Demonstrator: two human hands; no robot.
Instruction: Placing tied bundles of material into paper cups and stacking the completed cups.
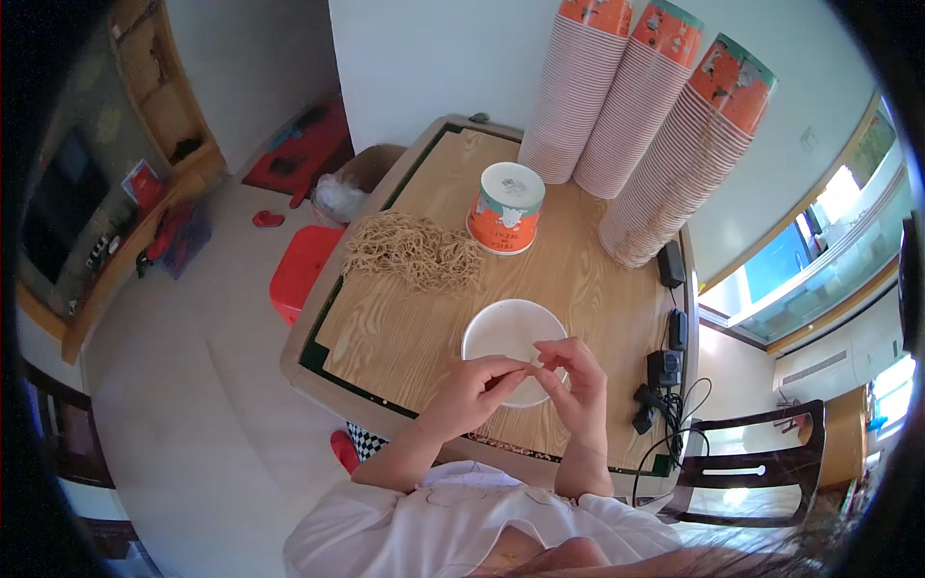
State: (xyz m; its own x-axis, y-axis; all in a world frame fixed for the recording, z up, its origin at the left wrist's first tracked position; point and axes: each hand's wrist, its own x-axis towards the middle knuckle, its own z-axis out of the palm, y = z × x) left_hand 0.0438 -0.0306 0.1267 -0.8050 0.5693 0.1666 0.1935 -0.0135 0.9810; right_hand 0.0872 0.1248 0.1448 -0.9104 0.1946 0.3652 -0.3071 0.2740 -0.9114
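- 2 hands are up over 1 round white tub [493, 333], near the front edge of the table [405, 342].
- The left hand [470, 387] has its thumb and pointing finger close together in a pinch; I cannot tell if it has hold of something small.
- The right hand [578, 380] is bent in, with its finger and thumb close to the left hand's tips. I cannot tell what, if anything, it pinches.
- 1 messy heap of thin tan cords [414, 252] lies on the table behind the white tub, to the left.
- 1 orange and green paper tub [503, 227] sits upside down just beside the heap.
- 3 tall stacks of paper tubs [593, 111] stand at the back right.
- At least 3 black plug boxes [677, 329] lie along the right edge.
- 1 red stool [303, 270] is on the left and 1 dark chair [817, 462] is on the right.
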